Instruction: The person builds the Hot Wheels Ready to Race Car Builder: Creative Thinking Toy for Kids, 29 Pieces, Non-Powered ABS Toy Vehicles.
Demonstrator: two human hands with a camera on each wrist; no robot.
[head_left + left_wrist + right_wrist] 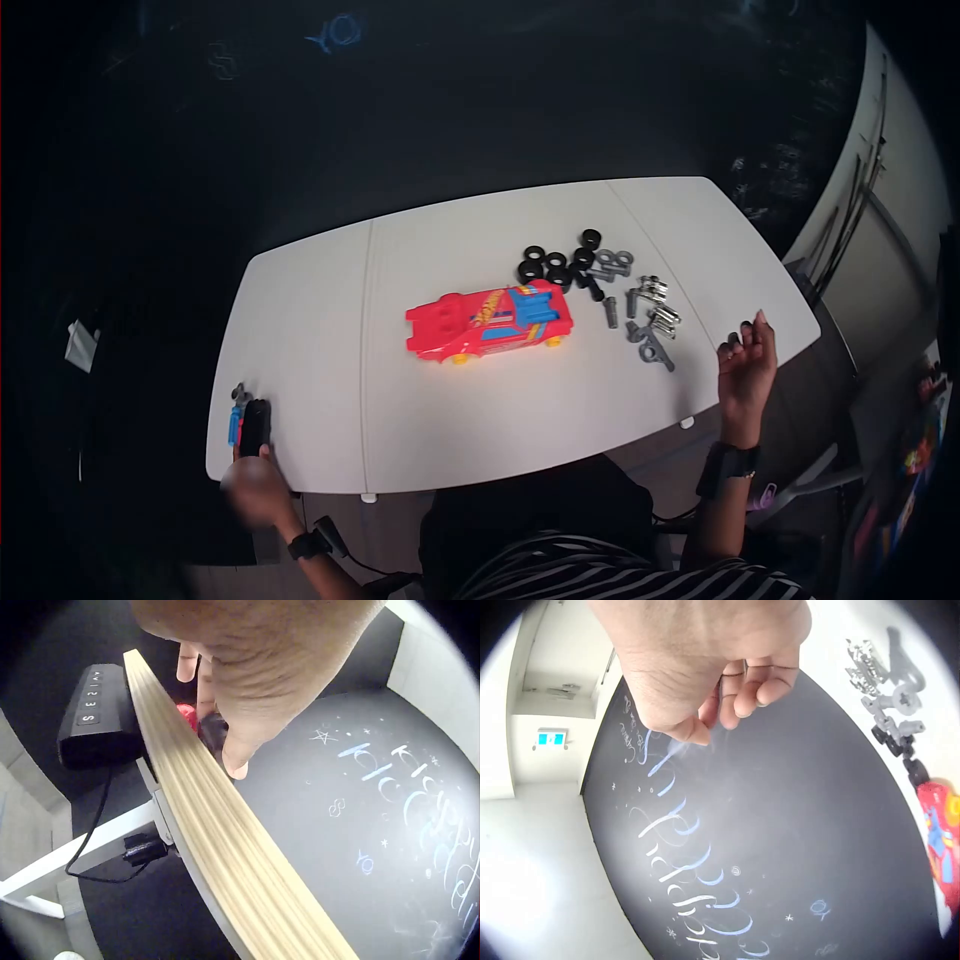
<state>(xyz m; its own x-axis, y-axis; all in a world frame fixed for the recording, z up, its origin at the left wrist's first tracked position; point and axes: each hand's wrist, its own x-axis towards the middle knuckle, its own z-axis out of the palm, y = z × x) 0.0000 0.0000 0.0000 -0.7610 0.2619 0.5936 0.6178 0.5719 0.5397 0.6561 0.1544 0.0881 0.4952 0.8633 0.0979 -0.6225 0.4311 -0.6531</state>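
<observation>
My left hand (258, 490) is at the table's front left corner, gripping the near end of a black oblong object (256, 428). In the left wrist view, thumb and fingers lie on either side of this dark object (214, 731), mostly hidden by the hand; a red part (187, 716) shows beside it. A small blue piece (235, 425) and a grey piece (238, 392) lie along its left side. My right hand (747, 378) is raised over the right front edge, fingers loosely curled and holding nothing. Nearest it are grey plastic parts (655, 352).
A red toy car body (455, 325) with blue and yellow parts sits mid-table. Behind its right end are several black wheels (556, 262); silver parts (664, 320) lie further right. A black control box (97, 716) hangs beneath the table edge (217, 817).
</observation>
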